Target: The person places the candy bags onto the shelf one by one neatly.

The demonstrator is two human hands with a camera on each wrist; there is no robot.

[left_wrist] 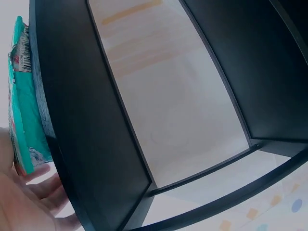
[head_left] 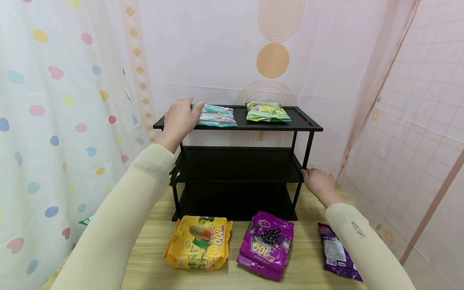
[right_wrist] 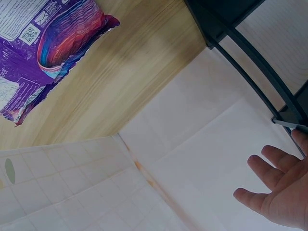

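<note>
A teal, white and red snack bag [head_left: 217, 116] lies on the top tier of a black three-tier rack [head_left: 246, 128]. My left hand [head_left: 183, 117] is at that tier's left end, its thumb by the bag's left edge. In the left wrist view, the fingers [left_wrist: 50, 190] reach past the bag's end toward the rack's rim. At the rack's right side, my right hand [head_left: 320, 183] touches the post near the middle tier. Its fingers [right_wrist: 269, 171] are spread in the right wrist view. A yellow-green snack bag [head_left: 267, 111] sits farther right on the top tier.
On the wooden table [head_left: 152, 249] before the rack lie a yellow mango-pictured bag [head_left: 201, 243] and a purple grape-pictured bag [head_left: 267, 245]. Another dark purple bag [head_left: 337, 253] lies partly under my right forearm. Curtains [head_left: 217, 48] surround the table at the back and sides.
</note>
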